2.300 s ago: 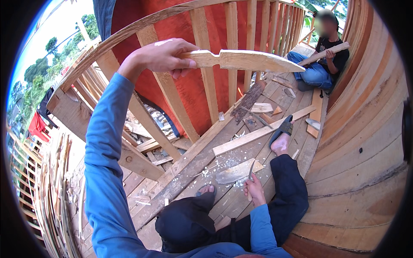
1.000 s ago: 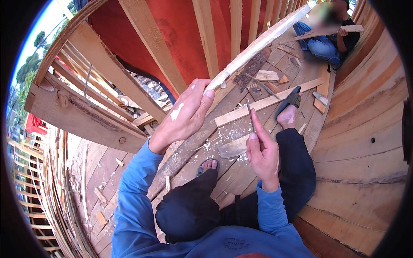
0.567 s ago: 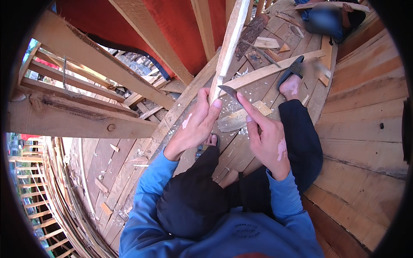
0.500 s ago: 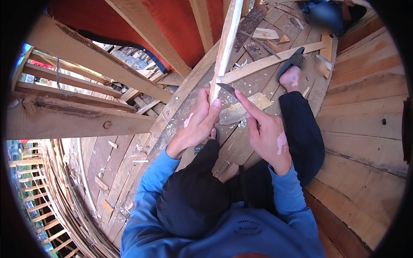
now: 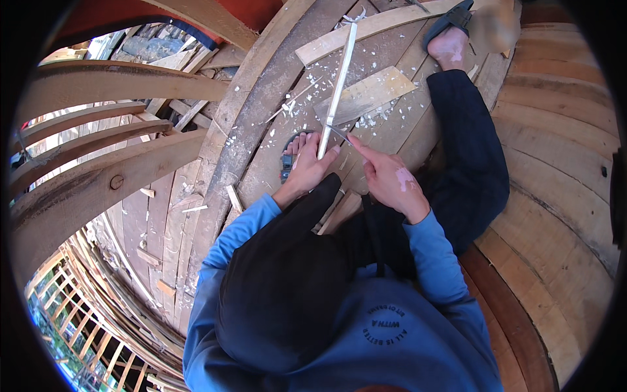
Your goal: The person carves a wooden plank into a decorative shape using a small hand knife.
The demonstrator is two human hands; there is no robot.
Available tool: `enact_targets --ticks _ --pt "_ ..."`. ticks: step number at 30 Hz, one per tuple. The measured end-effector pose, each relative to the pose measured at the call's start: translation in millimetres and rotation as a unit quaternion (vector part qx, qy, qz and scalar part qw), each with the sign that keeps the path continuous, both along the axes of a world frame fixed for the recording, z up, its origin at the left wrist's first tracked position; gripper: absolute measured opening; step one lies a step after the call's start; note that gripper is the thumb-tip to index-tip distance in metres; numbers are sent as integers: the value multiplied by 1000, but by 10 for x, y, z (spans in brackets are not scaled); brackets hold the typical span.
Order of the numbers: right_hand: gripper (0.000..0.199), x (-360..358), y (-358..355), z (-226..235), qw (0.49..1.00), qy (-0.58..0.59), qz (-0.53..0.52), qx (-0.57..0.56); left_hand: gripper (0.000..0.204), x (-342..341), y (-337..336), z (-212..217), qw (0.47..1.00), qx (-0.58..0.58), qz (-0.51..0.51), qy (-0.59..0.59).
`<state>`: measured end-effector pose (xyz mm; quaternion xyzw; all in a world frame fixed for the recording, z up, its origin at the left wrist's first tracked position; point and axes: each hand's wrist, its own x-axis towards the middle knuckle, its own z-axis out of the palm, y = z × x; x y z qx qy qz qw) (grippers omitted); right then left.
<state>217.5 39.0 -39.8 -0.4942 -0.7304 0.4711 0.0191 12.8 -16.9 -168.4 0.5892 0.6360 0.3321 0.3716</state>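
- Wooden slat (image 5: 338, 78): I read this as a thin, pale strip of wood, narrow and long. Its near end sits in my left hand (image 5: 307, 171); from there it runs up and away, leaning slightly to the right, over the plank floor (image 5: 261, 130).
- Left hand: closed round the slat's lower end, thumb and fingers wrapped on it, the rest of the strip free beyond the hand.
- Right hand (image 5: 390, 181): closed on a small blade (image 5: 338, 134), forefinger stretched along it; the tip meets the slat just above the left-hand grip. The handle is hidden in the fist.
- Handling, as I judge it: the slat looks light and fairly stiff along its length, but thin enough to flex or snap if levered from the far end. Dry, sawn faces should not slip. I would keep the hold low, close to where the blade works, so that the free length does not whip.
- Long axis: from my left hand outward, far tip pointing away from me towards a longer board (image 5: 372, 26) lying crosswise beyond it.
- Surroundings: pale wood shavings (image 5: 294, 108) are scattered ahead of both hands; a flat offcut (image 5: 366, 95) lies just right of the slat; my bare foot (image 5: 449, 47) rests further out to the right.
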Motion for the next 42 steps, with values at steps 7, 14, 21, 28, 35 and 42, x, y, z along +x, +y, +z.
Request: enact_targets --ticks 7,14,21,28,35,42 --pt "64 83 -77 -169 996 -68 18 -62 40 -18 -147 -170 947 -277 -66 -149" --pt "65 101 -174 -331 1000 -2 0 -26 41 64 -108 -195 971 -224 -21 -80" --pt "61 -13 -186 -225 1000 19 -17 -15 40 36 -159 -200 988 -135 37 66" --pt "58 -125 -165 -187 999 -20 27 17 48 -46 -149 -340 975 -202 21 84" --pt "62 -169 -93 -235 996 -62 51 35 57 -8 -166 -389 972 -200 14 125" --pt "62 -225 -123 -261 992 -108 60 42 58 -86 -247 -678 982 -130 -4 137"
